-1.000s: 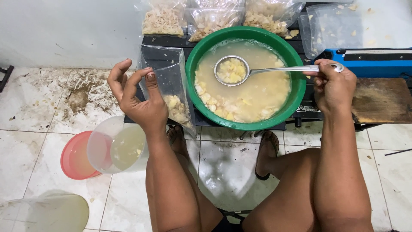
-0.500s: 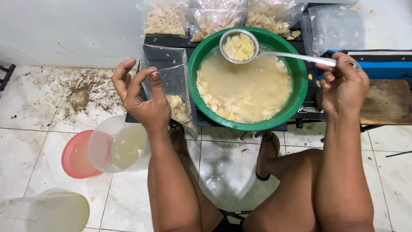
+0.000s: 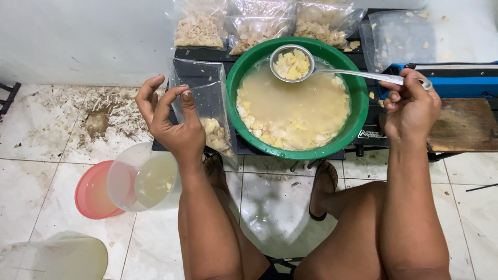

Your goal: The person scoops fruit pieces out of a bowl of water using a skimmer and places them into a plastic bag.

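1. Gripping the ladle (image 3: 292, 64) handle, our right hand (image 3: 410, 106) is closed, keeping its drained load of pieces level over the green bowl's (image 3: 358, 103) far rim.
2. Our left hand (image 3: 174, 122) pinches an open bag (image 3: 207, 116) by its mouth, fingers half curled, at the bench's left edge beside the bowl.
3. We count one bowl, one ladle and three filled bags (image 3: 199, 26) behind.

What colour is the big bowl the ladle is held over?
Green: the bowl holds pale yellowish liquid with food chunks. The head view shows it best, under the ladle in the right hand.
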